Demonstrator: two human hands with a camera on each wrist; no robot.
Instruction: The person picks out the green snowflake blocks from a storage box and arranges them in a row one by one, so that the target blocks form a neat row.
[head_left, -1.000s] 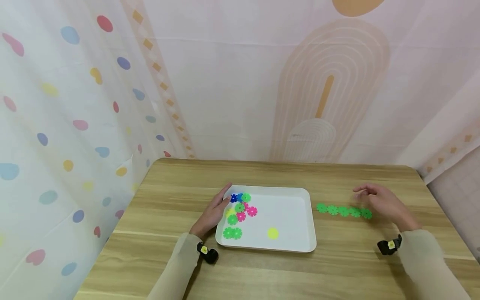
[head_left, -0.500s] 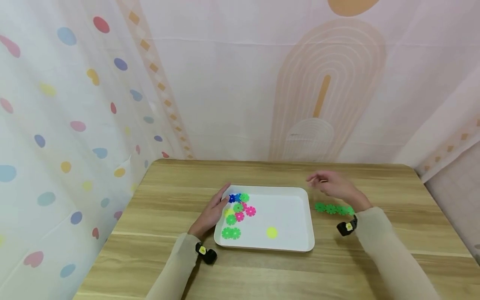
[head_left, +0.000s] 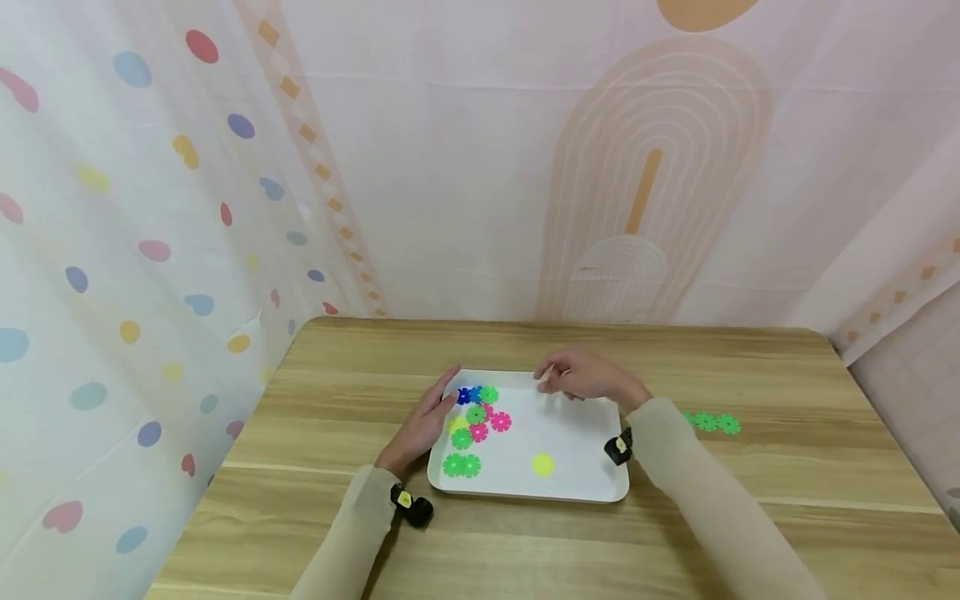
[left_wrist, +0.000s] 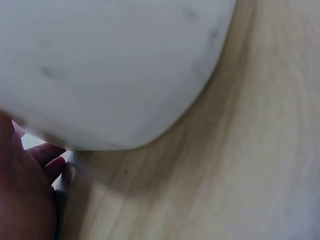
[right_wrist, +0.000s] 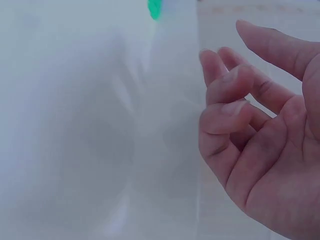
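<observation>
A white tray (head_left: 577,489) lies on the table, its left side held by my left hand (head_left: 418,425), with the thumb over the rim. In the left wrist view the fingers of that hand (left_wrist: 27,185) reach to the tray's wall (left_wrist: 120,100). My right hand (head_left: 585,377) hovers over the tray's back right part, fingers loosely bent and holding nothing, as the right wrist view also shows. Inside the tray, notched plastic discs gather at the left: blue (head_left: 464,397), pink (head_left: 501,422) and green (head_left: 461,438). A yellow disc (head_left: 543,465) lies apart near the front.
Right of the tray, a row of overlapping green discs (head_left: 706,422) lies on the wooden table (head_left: 525,550), partly hidden by my right sleeve. A patterned curtain (head_left: 465,208) hangs behind the table and along its left side.
My right hand has moved left from beside the green row to above the tray, with its fingers empty. The left hand keeps its place on the tray's left side.
</observation>
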